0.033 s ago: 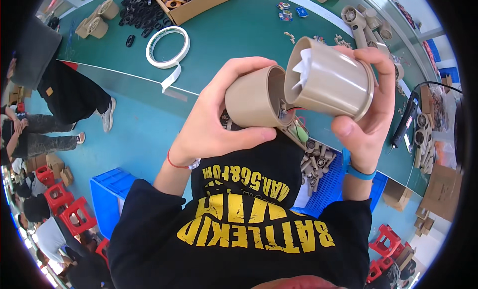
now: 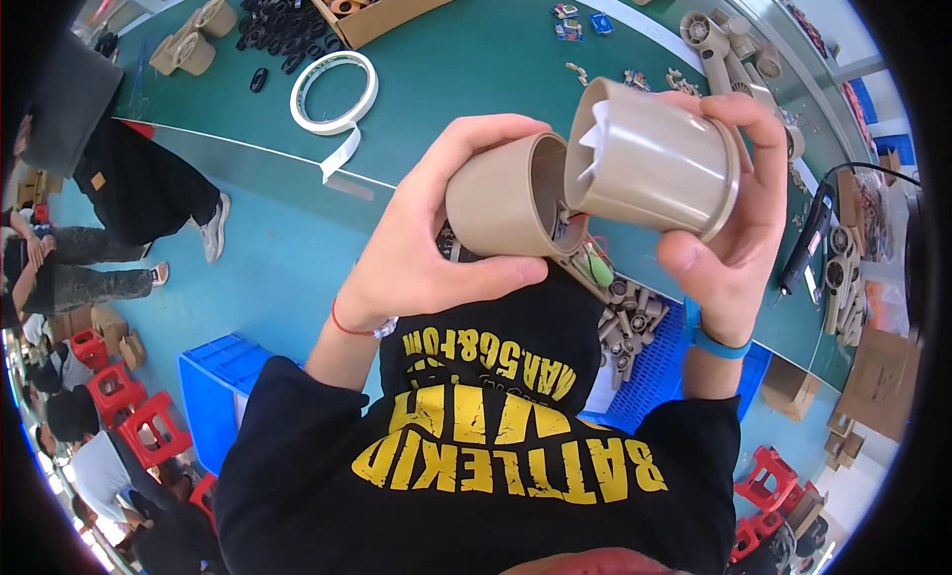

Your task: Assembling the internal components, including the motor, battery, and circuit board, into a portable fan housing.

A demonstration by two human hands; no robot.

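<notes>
Clearly, the hands (image 2: 412,246) (image 2: 732,268) each clasp a beige cylinder (image 2: 496,200) (image 2: 659,161); bold yellow lettering (image 2: 516,416) spans the black shirt (image 2: 297,486).

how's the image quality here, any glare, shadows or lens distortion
Head view: bright glare on the beige cup in the right hand; head view: shadow inside the other cup in the left hand; head view: fisheye bending along the green table, black picture corners.

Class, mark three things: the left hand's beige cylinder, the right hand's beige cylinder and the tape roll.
Left beige cylinder (image 2: 491,200): head view, outer wall.
Right beige cylinder (image 2: 662,161): head view, glossy outer wall.
Tape roll (image 2: 327,128): head view, ring's lower side.
</notes>
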